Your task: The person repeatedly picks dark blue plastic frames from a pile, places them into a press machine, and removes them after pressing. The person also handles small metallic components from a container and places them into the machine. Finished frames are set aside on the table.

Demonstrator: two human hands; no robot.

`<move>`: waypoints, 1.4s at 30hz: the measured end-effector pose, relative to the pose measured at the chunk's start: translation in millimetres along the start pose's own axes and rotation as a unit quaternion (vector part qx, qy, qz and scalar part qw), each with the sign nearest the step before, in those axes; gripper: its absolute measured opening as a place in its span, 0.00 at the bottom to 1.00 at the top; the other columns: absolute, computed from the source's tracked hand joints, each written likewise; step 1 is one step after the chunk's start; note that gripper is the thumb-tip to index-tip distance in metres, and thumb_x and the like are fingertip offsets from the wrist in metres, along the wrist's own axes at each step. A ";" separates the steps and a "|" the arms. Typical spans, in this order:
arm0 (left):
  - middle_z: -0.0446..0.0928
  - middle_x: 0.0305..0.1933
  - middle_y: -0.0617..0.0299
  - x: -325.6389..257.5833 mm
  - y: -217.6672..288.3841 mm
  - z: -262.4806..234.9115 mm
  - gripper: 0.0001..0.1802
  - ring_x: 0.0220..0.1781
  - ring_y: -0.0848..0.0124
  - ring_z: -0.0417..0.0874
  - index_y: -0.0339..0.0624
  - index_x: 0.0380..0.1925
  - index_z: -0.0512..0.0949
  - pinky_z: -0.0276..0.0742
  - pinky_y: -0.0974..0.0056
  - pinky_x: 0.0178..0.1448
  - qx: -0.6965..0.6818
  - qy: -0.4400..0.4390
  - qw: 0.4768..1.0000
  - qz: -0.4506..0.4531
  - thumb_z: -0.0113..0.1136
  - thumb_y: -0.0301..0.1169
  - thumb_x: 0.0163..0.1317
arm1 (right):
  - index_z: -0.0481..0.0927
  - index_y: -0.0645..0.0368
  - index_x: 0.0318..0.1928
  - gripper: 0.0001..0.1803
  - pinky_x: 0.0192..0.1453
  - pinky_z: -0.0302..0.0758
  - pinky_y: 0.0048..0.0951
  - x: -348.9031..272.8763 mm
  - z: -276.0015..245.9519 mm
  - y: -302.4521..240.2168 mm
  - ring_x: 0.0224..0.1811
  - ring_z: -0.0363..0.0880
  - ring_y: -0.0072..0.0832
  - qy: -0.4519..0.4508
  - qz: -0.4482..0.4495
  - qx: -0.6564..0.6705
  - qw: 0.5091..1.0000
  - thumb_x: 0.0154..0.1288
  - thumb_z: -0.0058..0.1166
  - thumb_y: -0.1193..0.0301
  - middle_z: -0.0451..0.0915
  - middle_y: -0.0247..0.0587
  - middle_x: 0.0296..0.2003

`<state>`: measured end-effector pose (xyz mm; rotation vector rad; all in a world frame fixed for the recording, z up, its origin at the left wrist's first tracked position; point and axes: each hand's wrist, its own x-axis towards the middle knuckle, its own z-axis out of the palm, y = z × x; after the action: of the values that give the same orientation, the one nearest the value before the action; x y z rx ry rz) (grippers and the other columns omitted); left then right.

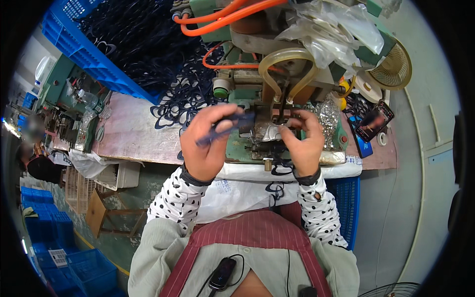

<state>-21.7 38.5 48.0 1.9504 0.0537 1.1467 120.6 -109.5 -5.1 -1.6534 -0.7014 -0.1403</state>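
Observation:
My left hand (pixel 207 143) is raised in front of the press, fingers bent round a dark blue strap (pixel 217 132). Motion smears the strap, and one end points toward the press. My right hand (pixel 305 143) is at the other side of the press (pixel 281 111), thumb and forefinger curled toward each other beside its working head. Whatever lies between those fingertips is too small to make out. Just left of the right thumb sits a shiny silver piece (pixel 271 132) on the machine. A heap of small silver metal parts (pixel 326 121) lies behind my right hand.
A blue crate (pixel 89 57) of dark straps stands at the far left, with loose straps (pixel 185 96) spilling onto the table (pixel 129 126). Orange hoses (pixel 222 22) cross above the press. Two phones (pixel 374 121) (pixel 360 138) lie at the right. A co-worker (pixel 42 166) sits far left.

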 end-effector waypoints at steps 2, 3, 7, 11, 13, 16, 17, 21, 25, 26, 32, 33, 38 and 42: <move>0.82 0.42 0.55 12.9 3.5 5.0 0.12 0.39 0.71 0.82 0.32 0.50 0.75 0.78 0.67 0.47 -0.077 0.021 0.991 -0.104 0.52 0.27 0.71 | 0.76 0.61 0.47 0.23 0.51 0.69 0.31 -1.6 4.5 -5.2 0.36 0.77 0.25 -0.004 0.019 0.023 1.000 0.47 0.66 0.77 0.83 0.35 0.29; 0.82 0.41 0.55 17.1 -0.7 10.6 0.11 0.40 0.70 0.83 0.31 0.48 0.75 0.79 0.67 0.46 -0.145 0.043 0.983 -0.104 0.50 0.25 0.71 | 0.75 0.62 0.48 0.24 0.51 0.68 0.30 -2.0 4.9 -7.5 0.35 0.77 0.24 -0.008 0.044 0.050 0.998 0.48 0.66 0.77 0.83 0.35 0.29; 0.82 0.41 0.55 23.9 5.6 6.3 0.09 0.41 0.69 0.84 0.31 0.47 0.75 0.79 0.65 0.46 -0.134 0.031 0.983 -0.119 0.50 0.24 0.71 | 0.69 0.65 0.53 0.29 0.48 0.70 0.26 -2.0 9.8 -9.4 0.33 0.75 0.21 -0.022 0.085 0.096 0.991 0.49 0.66 0.77 0.82 0.35 0.29; 0.82 0.41 0.53 6.6 2.4 10.6 0.11 0.41 0.63 0.84 0.32 0.47 0.75 0.79 0.62 0.46 0.037 0.027 0.999 -0.001 0.55 0.21 0.64 | 0.66 0.69 0.54 0.30 0.41 0.73 0.22 -2.1 12.2 -14.9 0.33 0.74 0.19 -0.012 0.107 0.204 0.973 0.51 0.64 0.81 0.80 0.38 0.32; 0.82 0.46 0.54 -10.3 -8.1 9.9 0.19 0.44 0.58 0.83 0.38 0.47 0.78 0.78 0.56 0.50 0.102 -0.107 0.964 0.222 0.62 0.23 0.52 | 0.66 0.68 0.55 0.29 0.43 0.73 0.23 -2.4 10.1 -12.9 0.34 0.75 0.20 -0.022 0.103 0.183 0.978 0.52 0.63 0.82 0.81 0.38 0.33; 0.81 0.51 0.51 -42.9 -10.1 44.1 0.17 0.53 0.60 0.82 0.36 0.48 0.79 0.76 0.53 0.61 0.060 -0.160 0.936 0.309 0.58 0.26 0.58 | 0.67 0.68 0.56 0.29 0.46 0.74 0.24 1.7 0.4 -10.9 0.37 0.78 0.22 -0.047 0.080 0.151 0.984 0.53 0.63 0.82 0.82 0.40 0.35; 0.80 0.52 0.50 -44.6 -11.6 48.4 0.18 0.54 0.59 0.82 0.35 0.49 0.78 0.75 0.52 0.62 0.059 -0.182 0.929 0.316 0.57 0.25 0.58 | 0.67 0.68 0.56 0.29 0.46 0.74 0.24 5.5 -6.7 -8.1 0.39 0.79 0.23 -0.057 0.069 0.140 0.986 0.53 0.63 0.82 0.82 0.41 0.36; 0.76 0.57 0.49 -46.8 -26.1 54.2 0.19 0.56 0.57 0.80 0.35 0.52 0.77 0.74 0.50 0.63 0.048 -0.223 0.929 0.291 0.56 0.25 0.58 | 0.74 0.64 0.54 0.21 0.49 0.76 0.27 16.0 -49.9 37.1 0.44 0.81 0.26 0.039 0.066 0.054 0.996 0.59 0.59 0.80 0.83 0.43 0.42; 0.78 0.56 0.48 -43.1 -33.6 55.9 0.19 0.55 0.57 0.81 0.36 0.52 0.78 0.75 0.49 0.61 0.009 -0.255 0.920 0.296 0.61 0.25 0.59 | 0.78 0.64 0.49 0.14 0.46 0.78 0.27 12.2 -88.0 100.7 0.40 0.83 0.28 0.147 0.024 -0.139 0.979 0.62 0.58 0.78 0.84 0.42 0.38; 0.78 0.56 0.48 -44.0 -33.5 56.4 0.19 0.55 0.57 0.81 0.36 0.52 0.78 0.75 0.49 0.62 -0.004 -0.248 0.926 0.286 0.61 0.25 0.59 | 0.79 0.64 0.49 0.14 0.45 0.78 0.27 10.6 -93.2 113.7 0.39 0.83 0.28 0.129 0.040 -0.170 0.976 0.62 0.58 0.77 0.84 0.43 0.38; 0.76 0.58 0.48 -50.7 -30.1 61.4 0.24 0.56 0.56 0.79 0.33 0.52 0.77 0.73 0.49 0.64 -0.007 -0.212 0.942 0.261 0.60 0.21 0.51 | 0.80 0.64 0.47 0.16 0.44 0.78 0.33 8.3 -105.3 106.8 0.36 0.84 0.39 0.043 0.079 -0.234 0.968 0.61 0.61 0.70 0.84 0.48 0.36; 0.76 0.58 0.48 -51.5 -28.3 63.3 0.24 0.56 0.56 0.79 0.33 0.52 0.77 0.73 0.49 0.64 0.000 -0.204 0.944 0.259 0.60 0.21 0.51 | 0.80 0.63 0.47 0.17 0.44 0.78 0.34 5.9 -105.7 106.8 0.38 0.84 0.41 0.008 0.078 -0.291 0.954 0.60 0.62 0.68 0.84 0.49 0.37; 0.76 0.58 0.48 -52.4 -27.1 64.4 0.25 0.56 0.56 0.79 0.33 0.51 0.77 0.73 0.49 0.65 0.024 -0.203 0.943 0.263 0.59 0.21 0.49 | 0.81 0.61 0.45 0.18 0.45 0.76 0.44 -4.1 -84.7 112.8 0.42 0.80 0.49 -0.075 0.033 -0.433 0.898 0.56 0.65 0.64 0.80 0.52 0.41; 0.76 0.58 0.49 -57.1 -23.1 60.9 0.22 0.57 0.57 0.79 0.35 0.52 0.77 0.69 0.45 0.66 0.060 -0.201 0.940 0.270 0.60 0.23 0.53 | 0.82 0.63 0.32 0.09 0.40 0.74 0.42 7.0 -78.1 142.6 0.36 0.80 0.46 -0.015 0.060 -0.313 0.948 0.57 0.63 0.69 0.81 0.51 0.31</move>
<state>-1.8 -10.1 -20.8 2.3510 -0.6820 1.0656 222.4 -185.7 -106.7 -2.3055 -0.6074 -0.2720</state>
